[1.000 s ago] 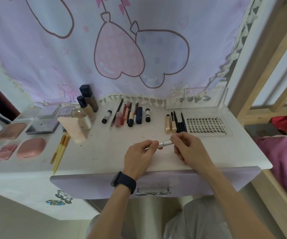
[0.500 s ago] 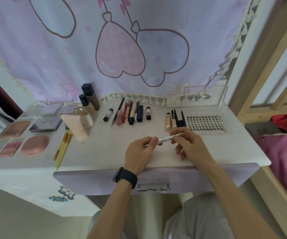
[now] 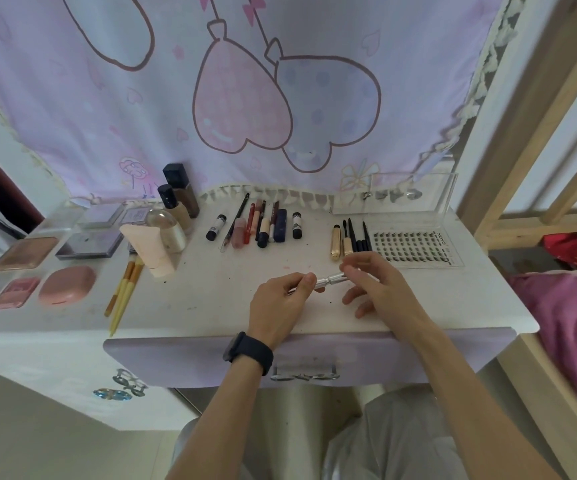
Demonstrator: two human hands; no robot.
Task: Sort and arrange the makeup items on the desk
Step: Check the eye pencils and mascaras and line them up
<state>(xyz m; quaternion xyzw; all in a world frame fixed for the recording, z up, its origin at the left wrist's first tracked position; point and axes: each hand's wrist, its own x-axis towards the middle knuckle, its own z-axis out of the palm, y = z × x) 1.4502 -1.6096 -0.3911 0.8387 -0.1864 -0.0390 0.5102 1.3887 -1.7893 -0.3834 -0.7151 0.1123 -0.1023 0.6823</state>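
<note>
Both hands hover over the front of a white desk (image 3: pixel 211 303). The left hand (image 3: pixel 278 306), with a dark watch (image 3: pixel 250 351) at its wrist, pinches one end of a slim silver makeup stick (image 3: pixel 330 280), and the right hand (image 3: pixel 382 289) pinches the other end between thumb and fingertips, its other fingers spread. Just beyond the right hand lie a gold tube (image 3: pixel 336 242) with dark liners and a lash sheet (image 3: pixel 415 244). Beyond the left hand runs a row of pencils and lipsticks (image 3: pixel 263 226). Far to its left sit pink compacts (image 3: pixel 67 284) and yellow brushes (image 3: pixel 124 292). A lilac balloon curtain (image 3: pixel 245 98) hangs behind, and a wooden bed frame (image 3: pixel 522 133) with pink bedding (image 3: pixel 571 323) stands to the right.
</note>
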